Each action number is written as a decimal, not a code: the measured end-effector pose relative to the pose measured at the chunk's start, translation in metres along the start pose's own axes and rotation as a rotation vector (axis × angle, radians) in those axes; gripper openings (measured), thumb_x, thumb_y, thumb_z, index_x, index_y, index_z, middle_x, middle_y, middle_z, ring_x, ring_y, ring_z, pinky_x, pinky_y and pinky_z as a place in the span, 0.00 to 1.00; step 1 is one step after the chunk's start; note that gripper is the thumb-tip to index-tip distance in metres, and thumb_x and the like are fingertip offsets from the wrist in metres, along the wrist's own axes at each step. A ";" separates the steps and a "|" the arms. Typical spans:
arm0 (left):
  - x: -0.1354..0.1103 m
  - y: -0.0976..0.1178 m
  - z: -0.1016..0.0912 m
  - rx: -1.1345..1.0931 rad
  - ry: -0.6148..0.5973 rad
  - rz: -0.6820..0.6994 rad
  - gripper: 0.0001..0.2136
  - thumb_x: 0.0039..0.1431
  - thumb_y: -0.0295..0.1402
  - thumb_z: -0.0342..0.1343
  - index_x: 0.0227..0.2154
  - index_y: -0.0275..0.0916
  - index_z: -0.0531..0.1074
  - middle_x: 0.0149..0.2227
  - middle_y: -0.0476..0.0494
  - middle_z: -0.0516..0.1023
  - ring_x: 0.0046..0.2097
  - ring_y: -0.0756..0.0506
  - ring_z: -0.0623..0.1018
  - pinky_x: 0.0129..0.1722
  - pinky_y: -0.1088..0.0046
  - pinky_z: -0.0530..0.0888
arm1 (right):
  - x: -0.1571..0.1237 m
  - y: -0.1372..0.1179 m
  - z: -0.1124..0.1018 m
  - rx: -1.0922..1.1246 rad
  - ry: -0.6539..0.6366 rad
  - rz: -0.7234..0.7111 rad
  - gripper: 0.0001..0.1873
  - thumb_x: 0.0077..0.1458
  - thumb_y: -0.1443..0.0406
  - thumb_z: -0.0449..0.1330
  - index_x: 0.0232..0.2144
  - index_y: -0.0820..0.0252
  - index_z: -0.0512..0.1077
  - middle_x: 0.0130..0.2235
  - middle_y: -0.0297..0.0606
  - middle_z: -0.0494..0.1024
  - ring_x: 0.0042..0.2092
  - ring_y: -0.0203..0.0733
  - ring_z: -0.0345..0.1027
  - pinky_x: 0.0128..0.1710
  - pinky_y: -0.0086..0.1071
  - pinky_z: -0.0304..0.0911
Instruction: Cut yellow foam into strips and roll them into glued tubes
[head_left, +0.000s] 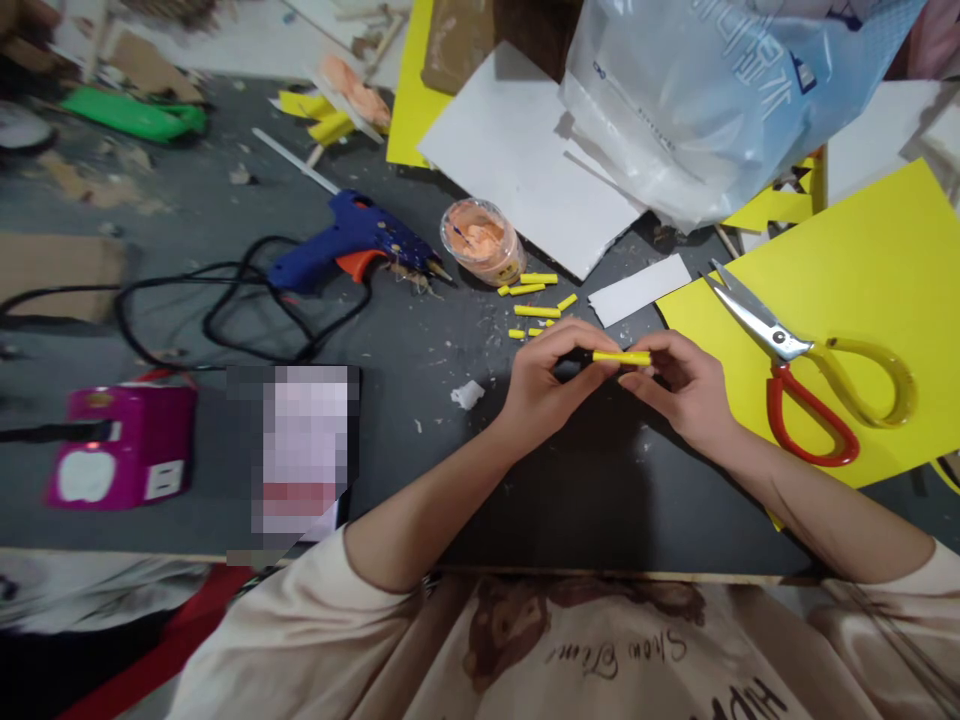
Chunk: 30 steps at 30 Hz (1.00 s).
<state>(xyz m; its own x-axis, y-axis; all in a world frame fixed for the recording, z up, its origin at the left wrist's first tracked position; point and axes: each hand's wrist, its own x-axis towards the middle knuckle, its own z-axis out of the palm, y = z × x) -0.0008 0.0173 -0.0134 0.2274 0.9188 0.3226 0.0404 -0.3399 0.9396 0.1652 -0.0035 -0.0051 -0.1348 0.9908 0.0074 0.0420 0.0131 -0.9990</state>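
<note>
Between my two hands, above the dark table, is a small rolled yellow paper tube (pixel 621 357). My left hand (pixel 555 370) pinches its left end with thumb and fingers. At the right end, the fingertips of my right hand (pixel 684 385) close on the same tube. Just beyond my left hand lie several short yellow rolls (pixel 537 311) on the table. An open tub of peach-coloured clay (pixel 484 242) stands right behind them. Scissors (pixel 784 345) with one red and one yellow handle rest with blades apart on a yellow sheet (pixel 862 300), right of my right hand.
A blue glue gun (pixel 352 240) lies left of the tub, its black cable (pixel 217 300) looping leftward. A magenta box (pixel 124 445) and a phone (pixel 307 450) are at the left. White board (pixel 525 150) and a plastic bag (pixel 720 100) occupy the back.
</note>
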 end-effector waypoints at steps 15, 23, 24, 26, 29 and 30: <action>-0.001 0.000 -0.003 -0.182 0.001 -0.075 0.01 0.55 0.31 0.62 0.31 0.41 0.77 0.32 0.48 0.78 0.36 0.51 0.77 0.39 0.74 0.72 | 0.000 -0.001 -0.006 0.116 -0.165 0.022 0.10 0.51 0.62 0.63 0.36 0.56 0.69 0.25 0.28 0.68 0.25 0.30 0.62 0.25 0.27 0.58; -0.001 -0.001 -0.003 -0.147 0.024 -0.075 0.02 0.55 0.33 0.62 0.30 0.41 0.76 0.31 0.48 0.78 0.35 0.51 0.76 0.38 0.73 0.72 | 0.003 0.006 -0.007 0.306 -0.021 0.098 0.10 0.57 0.56 0.58 0.34 0.56 0.71 0.28 0.30 0.73 0.25 0.31 0.66 0.23 0.27 0.60; -0.001 -0.001 -0.003 -0.118 0.018 -0.069 0.02 0.55 0.32 0.62 0.30 0.41 0.76 0.31 0.48 0.78 0.35 0.51 0.76 0.38 0.73 0.72 | 0.003 0.005 -0.007 0.280 -0.034 0.086 0.11 0.54 0.56 0.61 0.35 0.55 0.71 0.30 0.30 0.73 0.26 0.31 0.67 0.23 0.27 0.60; -0.001 0.000 -0.003 -0.069 0.003 -0.064 0.01 0.55 0.30 0.62 0.30 0.40 0.76 0.30 0.48 0.78 0.35 0.51 0.76 0.38 0.73 0.72 | 0.003 0.003 -0.005 0.188 -0.070 0.065 0.13 0.48 0.58 0.66 0.37 0.54 0.71 0.32 0.31 0.73 0.28 0.31 0.66 0.25 0.26 0.61; -0.001 0.001 -0.002 -0.026 -0.014 -0.055 0.01 0.55 0.29 0.61 0.30 0.40 0.75 0.30 0.48 0.77 0.34 0.51 0.76 0.37 0.74 0.72 | 0.003 0.001 -0.004 0.073 -0.068 0.045 0.09 0.48 0.61 0.67 0.33 0.54 0.72 0.30 0.31 0.73 0.28 0.31 0.64 0.26 0.27 0.60; -0.002 0.002 -0.002 -0.014 -0.016 -0.051 0.01 0.55 0.29 0.61 0.30 0.40 0.75 0.30 0.49 0.77 0.34 0.51 0.76 0.37 0.74 0.72 | 0.003 0.000 -0.003 0.061 -0.056 0.043 0.07 0.49 0.62 0.66 0.31 0.55 0.73 0.29 0.30 0.73 0.28 0.31 0.64 0.27 0.27 0.60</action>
<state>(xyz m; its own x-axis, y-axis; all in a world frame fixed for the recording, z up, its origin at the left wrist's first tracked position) -0.0027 0.0157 -0.0124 0.2410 0.9315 0.2726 0.0385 -0.2898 0.9563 0.1680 0.0002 -0.0053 -0.1890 0.9813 -0.0364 -0.0112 -0.0393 -0.9992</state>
